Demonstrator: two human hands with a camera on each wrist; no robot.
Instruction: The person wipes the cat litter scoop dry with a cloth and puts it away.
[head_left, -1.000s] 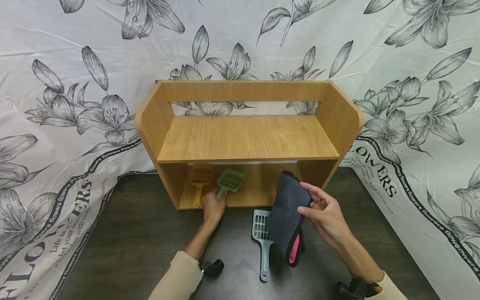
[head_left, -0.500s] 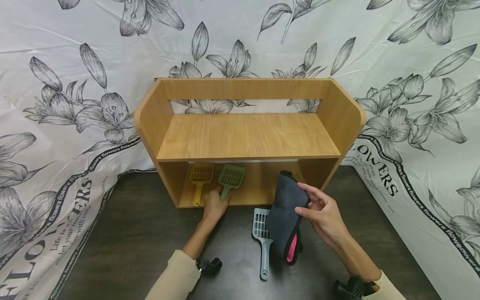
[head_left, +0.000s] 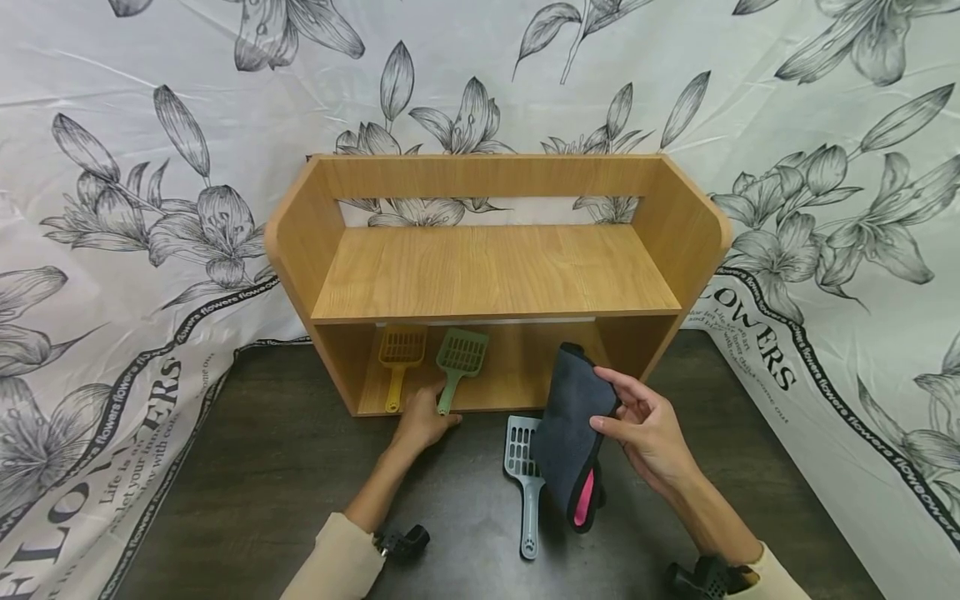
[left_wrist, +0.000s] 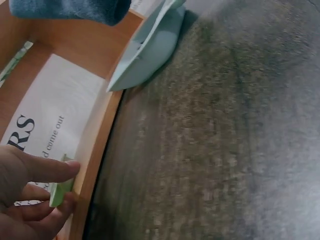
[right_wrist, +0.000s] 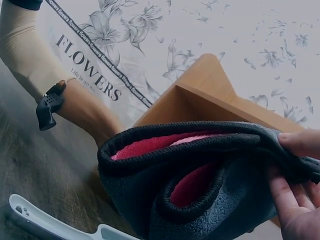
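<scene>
A green litter scoop (head_left: 462, 354) lies on the lower shelf, its handle pointing to the front edge. My left hand (head_left: 423, 419) is at the handle's end, thumb stretched to the right past it. In the left wrist view, thumb and fingers lie loosely on either side of the green handle tip (left_wrist: 58, 195). To its left lies a yellow litter scoop (head_left: 395, 392). My right hand (head_left: 641, 425) pinches the upper edge of a folded dark grey cloth (head_left: 570, 425) with black trim and pink inside. The cloth partly covers a blue-grey litter scoop (head_left: 529, 508) on the table.
The wooden two-tier shelf (head_left: 487, 275) stands at the back of the dark table (head_left: 277, 483). Its front edge and side walls bound the lower compartment. A flower-printed sheet (head_left: 112, 292) hangs behind and along both sides.
The green scoop has turned from tilted to nearly straight, parallel to the yellow one. My left hand has slid left and off much of its handle. The right hand and cloth barely moved.
</scene>
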